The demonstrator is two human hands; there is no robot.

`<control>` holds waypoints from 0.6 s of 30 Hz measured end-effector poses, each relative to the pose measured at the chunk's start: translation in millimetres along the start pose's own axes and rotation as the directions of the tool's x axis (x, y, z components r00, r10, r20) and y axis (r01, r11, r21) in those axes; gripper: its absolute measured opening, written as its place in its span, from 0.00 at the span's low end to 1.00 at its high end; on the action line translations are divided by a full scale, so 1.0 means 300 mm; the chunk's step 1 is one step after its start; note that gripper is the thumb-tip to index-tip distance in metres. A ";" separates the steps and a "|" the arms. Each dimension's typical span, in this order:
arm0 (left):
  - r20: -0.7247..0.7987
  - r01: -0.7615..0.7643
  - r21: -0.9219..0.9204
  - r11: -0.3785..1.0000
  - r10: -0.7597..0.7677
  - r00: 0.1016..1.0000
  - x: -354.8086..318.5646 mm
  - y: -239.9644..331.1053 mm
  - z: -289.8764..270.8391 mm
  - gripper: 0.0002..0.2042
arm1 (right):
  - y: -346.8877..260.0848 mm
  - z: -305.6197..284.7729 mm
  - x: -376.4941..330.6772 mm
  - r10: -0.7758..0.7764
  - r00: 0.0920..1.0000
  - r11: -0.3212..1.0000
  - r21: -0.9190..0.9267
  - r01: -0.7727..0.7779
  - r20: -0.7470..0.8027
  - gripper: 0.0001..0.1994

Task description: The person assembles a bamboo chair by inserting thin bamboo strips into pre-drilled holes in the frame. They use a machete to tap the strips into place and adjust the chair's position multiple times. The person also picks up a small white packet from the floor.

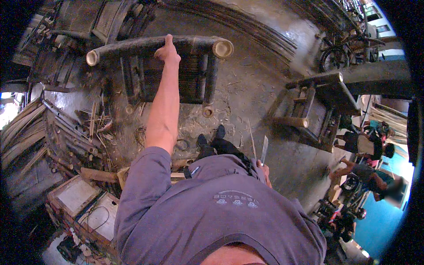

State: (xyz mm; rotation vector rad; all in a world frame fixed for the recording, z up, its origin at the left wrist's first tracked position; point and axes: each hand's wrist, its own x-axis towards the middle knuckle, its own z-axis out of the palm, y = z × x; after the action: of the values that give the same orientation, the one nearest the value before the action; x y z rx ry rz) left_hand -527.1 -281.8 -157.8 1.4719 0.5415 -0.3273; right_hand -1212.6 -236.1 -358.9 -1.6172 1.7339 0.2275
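Observation:
A dark bamboo chair (194, 44) stands ahead of me, its thick top rail showing pale cut ends. With my arm stretched straight out, my left hand (168, 53) is closed on the middle of that rail. Down at my right side, my right hand (266, 171), partly hidden by my shirt, is closed on a knife (264, 151), whose blade points forward. Beside the blade rises a thin bamboo strip (251, 139); I cannot tell whether the same hand holds it.
Another dark bamboo chair (307, 122) sits to the right. Long bamboo poles (260, 33) lie beyond the near chair, and cut bamboo (73, 137) is piled at the left. A worn box (73, 194) stands at lower left. Shavings litter the floor. People (366, 176) are at far right.

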 end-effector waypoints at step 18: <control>0.047 -0.107 0.081 0.991 0.103 0.994 0.029 -0.093 -0.107 0.58 | -1.047 -0.274 0.127 -0.608 0.768 0.695 0.602 0.394 0.200 0.30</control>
State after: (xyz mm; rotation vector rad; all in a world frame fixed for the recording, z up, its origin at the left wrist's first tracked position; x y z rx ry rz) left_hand -539.0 -251.5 -186.5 1.5641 0.4184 -0.3006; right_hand -953.5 -373.5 -214.8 -1.4387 0.8681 -0.1923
